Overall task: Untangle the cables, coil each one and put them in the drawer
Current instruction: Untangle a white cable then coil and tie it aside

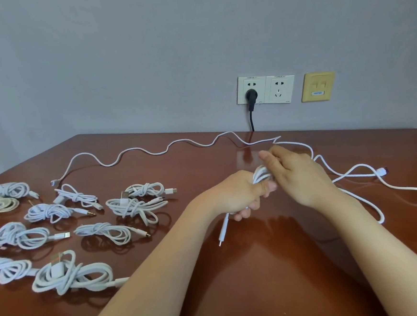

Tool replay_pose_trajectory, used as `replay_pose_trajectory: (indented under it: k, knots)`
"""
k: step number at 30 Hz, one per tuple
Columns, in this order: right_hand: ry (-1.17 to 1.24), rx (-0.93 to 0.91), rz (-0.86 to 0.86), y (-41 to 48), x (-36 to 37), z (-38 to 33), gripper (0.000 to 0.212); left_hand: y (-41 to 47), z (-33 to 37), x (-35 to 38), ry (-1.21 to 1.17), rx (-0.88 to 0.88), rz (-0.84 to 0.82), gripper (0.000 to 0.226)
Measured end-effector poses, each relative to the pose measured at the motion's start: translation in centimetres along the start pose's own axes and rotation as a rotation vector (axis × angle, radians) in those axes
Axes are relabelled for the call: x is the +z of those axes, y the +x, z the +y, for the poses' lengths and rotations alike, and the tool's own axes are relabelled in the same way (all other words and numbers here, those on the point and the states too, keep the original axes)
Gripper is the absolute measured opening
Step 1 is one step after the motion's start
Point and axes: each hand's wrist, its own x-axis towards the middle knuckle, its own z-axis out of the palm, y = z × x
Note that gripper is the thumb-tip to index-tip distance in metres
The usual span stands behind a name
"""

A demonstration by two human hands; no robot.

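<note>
Grey wall (144,50) with sockets (265,89) behind brown table (274,277).

Two arms are in shot along the bottom of the frame, and there's skin all the way. The left forearm (161,273), lower centre, is bare from the frame edge to the wrist, and the right forearm (384,243), lower right, is the same. The left hand (235,195) and right hand (301,175), mid-frame, are bare too, with slim fingers. The nails are too blurred to make out.

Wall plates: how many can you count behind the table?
3: left white socket holding a black plug; middle white socket, unused; beige plate on the right. None look hidden.
</note>
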Motion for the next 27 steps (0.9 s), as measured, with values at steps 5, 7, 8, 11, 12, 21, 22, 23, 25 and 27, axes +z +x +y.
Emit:
replay_pose_trajectory:
  k: [5, 7, 8, 11, 12, 21, 22, 23, 25, 27]
  knots:
    - [0.05, 0.023, -0.066, 0.3, -0.8, 0.6, 0.041, 0.2, -0.5, -0.6, -0.049, -0.019, 0.092, 0.035]
    - [0.148, -0.019, -0.033, 0.3, -1.0, 0.5, 0.037, 0.2, -0.6, -0.8, -0.056, -0.02, 0.094, 0.036]
    - [0.195, -0.035, -0.012, 0.3, -0.9, 0.4, 0.037, 0.2, -0.7, -0.8, -0.057, -0.016, 0.093, 0.036]
    - [0.342, -0.045, 0.041, 0.4, -0.4, 0.4, 0.037, 0.1, -0.5, -0.8, -0.056, -0.008, 0.077, 0.035]
    - [0.396, -0.035, 0.055, 0.4, -0.2, 0.5, 0.037, 0.1, -0.3, -0.7, -0.063, -0.007, 0.068, 0.035]
    - [0.746, 0.164, 0.023, 0.5, 1.0, -0.3, 0.033, 0.1, -0.4, 0.1, -0.116, 0.014, 0.112, 0.043]
    - [0.784, 0.204, 0.017, 0.6, 1.2, -0.6, 0.031, 0.2, -0.4, 0.1, -0.131, 0.018, 0.128, 0.043]
    - [0.824, 0.249, 0.009, 0.7, 1.3, -0.6, 0.029, 0.2, -0.4, 0.1, -0.145, 0.027, 0.145, 0.044]
    - [0.894, 0.322, -0.02, 0.7, 1.4, -0.5, 0.032, 0.4, -0.3, 0.3, -0.18, 0.05, 0.178, 0.045]
    - [0.926, 0.347, -0.058, 0.7, 1.4, -0.5, 0.039, 0.6, -0.2, 0.6, -0.247, 0.072, 0.222, 0.045]
